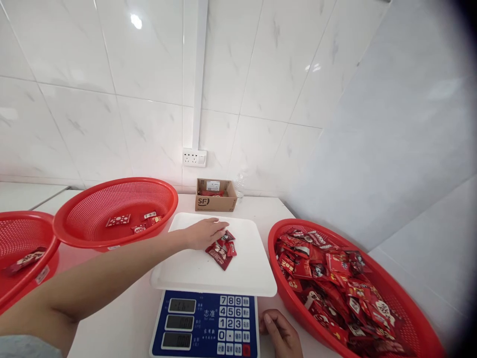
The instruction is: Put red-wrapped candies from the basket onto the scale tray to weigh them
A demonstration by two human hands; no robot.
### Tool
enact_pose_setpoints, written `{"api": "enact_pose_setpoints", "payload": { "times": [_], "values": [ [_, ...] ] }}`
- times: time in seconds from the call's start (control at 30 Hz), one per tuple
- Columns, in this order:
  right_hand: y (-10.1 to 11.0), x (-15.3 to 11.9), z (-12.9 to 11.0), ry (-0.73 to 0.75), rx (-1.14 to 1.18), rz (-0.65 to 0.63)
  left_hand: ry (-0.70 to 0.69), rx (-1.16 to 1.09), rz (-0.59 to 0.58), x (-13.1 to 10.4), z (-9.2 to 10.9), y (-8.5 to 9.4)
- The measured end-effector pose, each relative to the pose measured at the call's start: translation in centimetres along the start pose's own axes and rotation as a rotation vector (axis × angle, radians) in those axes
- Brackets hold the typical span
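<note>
My left hand (207,233) reaches in from the left over the white weighing tray (175,271). Its fingers are stretched out, palm down, at a small pile of red snack packets (219,253), touching the upper side of the pile. Below the tray is the blue panel of the digital scale (208,343), with keys and three small displays. At the scale's lower right edge is my right hand (281,335), its fingers curled and partly cut off by the frame. Whether anything is inside those fingers is hidden.
A large red basket (274,238) full of red packets stands on the right. Two more red baskets, one behind (115,186) and one at the left edge (22,216), hold a few packets. A small cardboard box (223,204) sits by the tiled wall, beside a clear bottle (240,185).
</note>
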State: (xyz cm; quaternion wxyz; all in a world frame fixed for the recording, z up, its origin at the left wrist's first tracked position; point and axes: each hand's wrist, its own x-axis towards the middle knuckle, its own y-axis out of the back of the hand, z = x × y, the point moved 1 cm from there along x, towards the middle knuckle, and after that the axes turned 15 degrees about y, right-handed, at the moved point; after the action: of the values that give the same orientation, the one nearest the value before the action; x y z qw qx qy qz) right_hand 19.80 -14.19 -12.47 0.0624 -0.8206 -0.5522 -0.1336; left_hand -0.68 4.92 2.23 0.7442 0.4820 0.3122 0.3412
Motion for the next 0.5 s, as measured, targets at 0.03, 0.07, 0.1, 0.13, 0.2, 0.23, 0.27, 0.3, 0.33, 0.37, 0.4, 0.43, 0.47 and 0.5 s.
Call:
{"api": "enact_pose_setpoints", "payload": {
  "times": [0.03,0.07,0.1,0.13,0.2,0.23,0.27,0.3,0.33,0.37,0.4,0.43,0.47,0.5],
  "values": [
    [0.0,0.0,0.0,0.001,0.005,-0.002,0.009,-0.001,0.012,0.0,-0.4,0.0],
    [0.0,0.0,0.0,0.004,0.004,-0.004,0.022,-0.003,0.024,-0.1,-0.7,0.0],
    [0.0,0.0,0.0,0.008,-0.001,-0.004,0.037,-0.004,0.036,-0.2,-1.1,0.0],
    [0.0,0.0,0.0,0.014,-0.008,-0.004,0.055,-0.005,0.046,-0.4,-1.5,0.0],
    [0.0,0.0,-0.1,0.024,-0.02,-0.003,0.09,-0.007,0.061,-0.8,-2.0,0.0],
    [0.0,0.0,-0.2,0.025,-0.022,-0.003,0.104,-0.009,0.065,-1.0,-2.2,0.0],
    [0.0,0.0,-0.2,0.025,-0.021,-0.005,0.115,-0.01,0.068,-1.1,-2.3,0.0],
    [0.0,0.0,-0.3,0.021,-0.02,-0.007,0.124,-0.012,0.069,-1.2,-2.3,0.0],
    [0.1,0.0,-0.3,0.013,-0.018,-0.008,0.13,-0.014,0.068,-1.3,-2.3,0.0],
    [0.1,0.0,-0.4,0.005,-0.015,-0.011,0.132,-0.016,0.067,-1.3,-2.3,0.0],
    [0.1,0.0,-0.4,-0.002,-0.013,-0.013,0.131,-0.018,0.065,-1.3,-2.2,0.0],
    [0.1,0.0,-0.4,-0.006,-0.014,-0.015,0.125,-0.022,0.062,-1.3,-2.0,0.0],
    [0.1,0.0,-0.4,-0.008,-0.016,-0.016,0.116,-0.026,0.059,-1.3,-1.9,0.0],
    [0.1,0.0,-0.4,-0.006,-0.018,-0.015,0.105,-0.031,0.055,-1.3,-1.7,-0.1]
  ]
}}
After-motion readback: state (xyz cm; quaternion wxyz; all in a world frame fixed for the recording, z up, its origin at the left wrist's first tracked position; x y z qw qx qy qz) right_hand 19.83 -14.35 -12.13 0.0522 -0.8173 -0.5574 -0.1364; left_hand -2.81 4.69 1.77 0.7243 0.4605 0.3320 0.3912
